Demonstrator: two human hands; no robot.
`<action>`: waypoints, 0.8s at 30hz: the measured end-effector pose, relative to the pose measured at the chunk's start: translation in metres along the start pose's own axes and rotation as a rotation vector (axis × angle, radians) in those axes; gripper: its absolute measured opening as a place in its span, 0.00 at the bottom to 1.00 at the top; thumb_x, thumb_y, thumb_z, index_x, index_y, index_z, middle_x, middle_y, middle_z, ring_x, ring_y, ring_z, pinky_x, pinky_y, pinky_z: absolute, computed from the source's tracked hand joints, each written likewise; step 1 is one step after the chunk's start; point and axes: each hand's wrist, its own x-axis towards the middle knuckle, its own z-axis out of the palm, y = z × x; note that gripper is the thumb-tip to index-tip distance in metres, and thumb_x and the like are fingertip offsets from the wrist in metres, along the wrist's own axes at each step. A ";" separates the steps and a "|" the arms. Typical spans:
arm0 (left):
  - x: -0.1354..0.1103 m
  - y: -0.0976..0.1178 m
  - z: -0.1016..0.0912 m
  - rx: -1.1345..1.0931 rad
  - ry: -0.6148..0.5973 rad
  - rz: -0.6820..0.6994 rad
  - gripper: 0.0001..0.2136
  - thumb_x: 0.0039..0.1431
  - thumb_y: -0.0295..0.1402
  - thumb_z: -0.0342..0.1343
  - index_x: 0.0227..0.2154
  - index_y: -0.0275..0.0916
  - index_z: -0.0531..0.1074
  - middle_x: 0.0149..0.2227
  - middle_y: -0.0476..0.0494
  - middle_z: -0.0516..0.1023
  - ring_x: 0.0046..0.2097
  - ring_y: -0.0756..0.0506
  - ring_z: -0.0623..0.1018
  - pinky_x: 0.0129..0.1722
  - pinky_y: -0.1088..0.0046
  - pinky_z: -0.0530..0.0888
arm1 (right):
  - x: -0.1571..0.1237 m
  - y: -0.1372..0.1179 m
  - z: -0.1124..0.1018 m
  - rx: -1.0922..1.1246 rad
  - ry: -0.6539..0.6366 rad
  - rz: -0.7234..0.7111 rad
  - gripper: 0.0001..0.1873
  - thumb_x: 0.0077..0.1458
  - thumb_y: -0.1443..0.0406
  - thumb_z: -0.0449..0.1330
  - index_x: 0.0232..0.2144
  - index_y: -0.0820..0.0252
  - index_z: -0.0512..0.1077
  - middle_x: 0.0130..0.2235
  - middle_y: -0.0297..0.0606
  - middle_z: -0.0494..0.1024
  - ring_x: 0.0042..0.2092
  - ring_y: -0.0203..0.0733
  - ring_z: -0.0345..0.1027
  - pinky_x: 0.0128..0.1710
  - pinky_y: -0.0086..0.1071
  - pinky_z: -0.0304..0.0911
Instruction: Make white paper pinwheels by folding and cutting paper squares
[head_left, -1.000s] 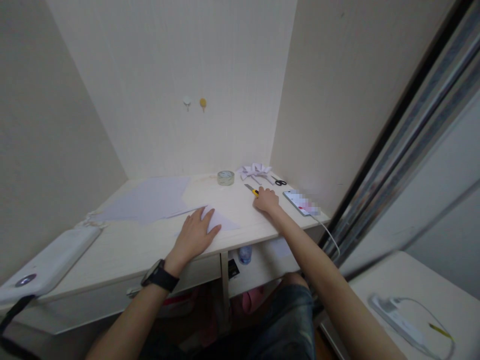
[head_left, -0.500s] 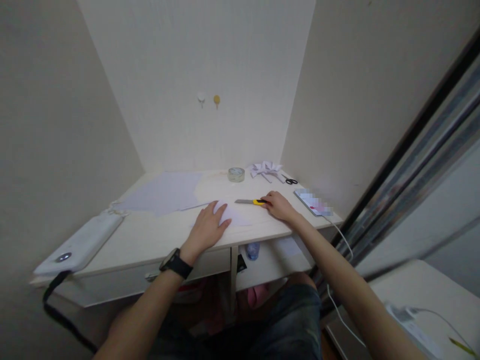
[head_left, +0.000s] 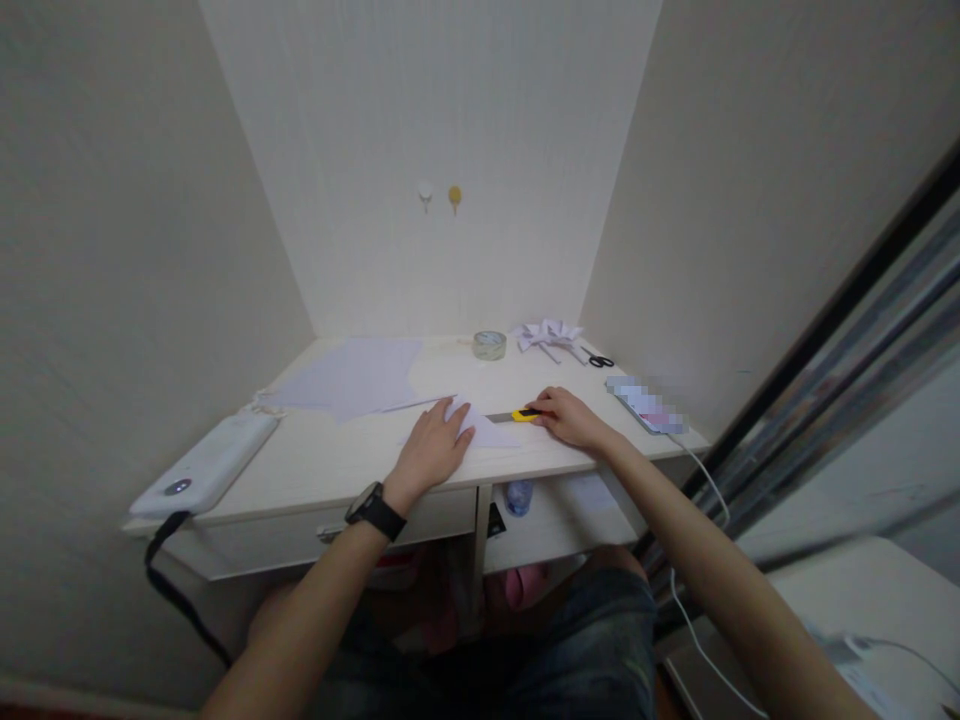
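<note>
My left hand (head_left: 435, 442) lies on a folded piece of white paper (head_left: 491, 432) near the desk's front edge, its fingers apart and pressing it down. In my right hand (head_left: 564, 418) is a yellow and black utility knife (head_left: 525, 414). Its blade (head_left: 499, 418) is out, points left and lies at the paper's upper edge. Whether it sits inside the fold I cannot tell. Behind the left hand, a thin white strip (head_left: 420, 403) and large white sheets (head_left: 352, 375) rest on the desk.
A roll of clear tape (head_left: 489, 346), folded paper pieces (head_left: 550, 334) and black scissors (head_left: 601, 361) are at the back. To the right lies a phone (head_left: 645, 405) with a cable. A white device (head_left: 206, 465) with a black strap occupies the left end of the desk (head_left: 315, 460).
The knife has come down toward me, bringing its blade to the folded paper's edge. My left hand stays on the paper. The camera view has shifted slightly.
</note>
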 end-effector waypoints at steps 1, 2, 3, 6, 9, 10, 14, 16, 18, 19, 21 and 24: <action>0.000 0.000 0.000 0.010 -0.005 -0.001 0.25 0.69 0.41 0.40 0.63 0.33 0.61 0.64 0.27 0.61 0.65 0.36 0.62 0.62 0.55 0.60 | 0.000 -0.002 0.000 0.003 -0.005 -0.010 0.17 0.60 0.66 0.58 0.51 0.57 0.76 0.44 0.44 0.75 0.47 0.45 0.66 0.50 0.36 0.59; 0.000 0.001 -0.001 0.021 -0.009 -0.005 0.25 0.68 0.41 0.41 0.62 0.33 0.61 0.63 0.27 0.62 0.64 0.35 0.63 0.62 0.55 0.60 | 0.000 -0.005 -0.001 0.005 -0.007 -0.020 0.17 0.60 0.66 0.58 0.51 0.58 0.76 0.44 0.44 0.75 0.47 0.45 0.66 0.50 0.36 0.59; 0.000 0.001 -0.001 0.035 -0.013 -0.009 0.25 0.68 0.41 0.41 0.62 0.33 0.62 0.62 0.27 0.63 0.63 0.35 0.65 0.62 0.56 0.61 | 0.000 -0.007 -0.001 0.007 -0.010 -0.026 0.17 0.60 0.66 0.58 0.51 0.58 0.76 0.44 0.44 0.75 0.47 0.45 0.66 0.50 0.36 0.59; 0.000 0.002 -0.001 0.087 -0.027 -0.010 0.25 0.69 0.41 0.40 0.61 0.31 0.64 0.61 0.27 0.66 0.62 0.36 0.66 0.62 0.58 0.60 | -0.001 -0.014 -0.002 0.008 -0.018 -0.034 0.17 0.59 0.66 0.58 0.50 0.59 0.76 0.43 0.45 0.75 0.46 0.45 0.66 0.49 0.36 0.59; 0.001 0.003 -0.001 0.129 -0.040 -0.002 0.26 0.69 0.42 0.38 0.59 0.27 0.66 0.62 0.27 0.66 0.63 0.36 0.65 0.63 0.60 0.59 | -0.004 -0.021 -0.004 0.019 -0.033 -0.041 0.17 0.59 0.66 0.58 0.50 0.59 0.76 0.43 0.45 0.75 0.46 0.45 0.66 0.49 0.37 0.59; 0.001 0.004 -0.001 0.138 -0.043 -0.003 0.27 0.69 0.43 0.38 0.59 0.26 0.66 0.62 0.28 0.66 0.63 0.36 0.65 0.63 0.60 0.58 | -0.005 -0.023 -0.004 0.024 -0.037 -0.045 0.17 0.59 0.66 0.58 0.50 0.59 0.76 0.43 0.45 0.75 0.46 0.45 0.66 0.49 0.36 0.59; 0.001 0.005 -0.001 0.149 -0.050 -0.038 0.32 0.67 0.49 0.38 0.58 0.23 0.65 0.60 0.26 0.68 0.62 0.35 0.66 0.63 0.60 0.58 | -0.013 -0.028 -0.007 0.047 -0.053 -0.049 0.17 0.59 0.66 0.58 0.50 0.58 0.76 0.43 0.45 0.75 0.45 0.45 0.66 0.48 0.36 0.60; 0.001 0.006 0.000 0.128 -0.051 -0.057 0.33 0.66 0.49 0.40 0.57 0.20 0.65 0.60 0.22 0.67 0.63 0.34 0.65 0.63 0.59 0.57 | -0.016 -0.029 -0.009 0.054 -0.059 -0.049 0.18 0.59 0.66 0.58 0.50 0.59 0.76 0.43 0.45 0.75 0.45 0.45 0.66 0.48 0.36 0.60; 0.000 0.006 0.000 0.105 -0.043 -0.073 0.33 0.66 0.49 0.41 0.57 0.18 0.65 0.60 0.20 0.67 0.63 0.33 0.65 0.64 0.58 0.56 | -0.018 -0.029 -0.011 0.053 -0.065 -0.042 0.18 0.58 0.66 0.58 0.50 0.59 0.76 0.43 0.45 0.75 0.44 0.45 0.66 0.48 0.37 0.60; 0.000 0.007 0.000 0.099 -0.038 -0.083 0.33 0.66 0.49 0.41 0.57 0.18 0.65 0.60 0.20 0.66 0.63 0.33 0.64 0.64 0.58 0.56 | -0.019 -0.029 -0.012 0.052 -0.071 -0.037 0.18 0.58 0.66 0.58 0.50 0.58 0.76 0.43 0.45 0.75 0.44 0.45 0.66 0.48 0.37 0.60; -0.001 0.007 -0.001 0.101 -0.030 -0.093 0.32 0.66 0.48 0.41 0.57 0.20 0.65 0.60 0.22 0.67 0.63 0.33 0.64 0.64 0.57 0.56 | -0.020 -0.028 -0.013 0.054 -0.085 -0.030 0.18 0.58 0.65 0.58 0.51 0.57 0.76 0.43 0.44 0.75 0.44 0.45 0.67 0.47 0.37 0.61; -0.002 0.007 -0.002 0.107 -0.036 -0.063 0.29 0.67 0.47 0.41 0.60 0.29 0.65 0.61 0.28 0.68 0.64 0.35 0.64 0.64 0.58 0.55 | -0.020 -0.028 -0.014 0.063 -0.091 -0.037 0.18 0.59 0.64 0.58 0.51 0.57 0.76 0.44 0.44 0.75 0.44 0.45 0.67 0.48 0.37 0.61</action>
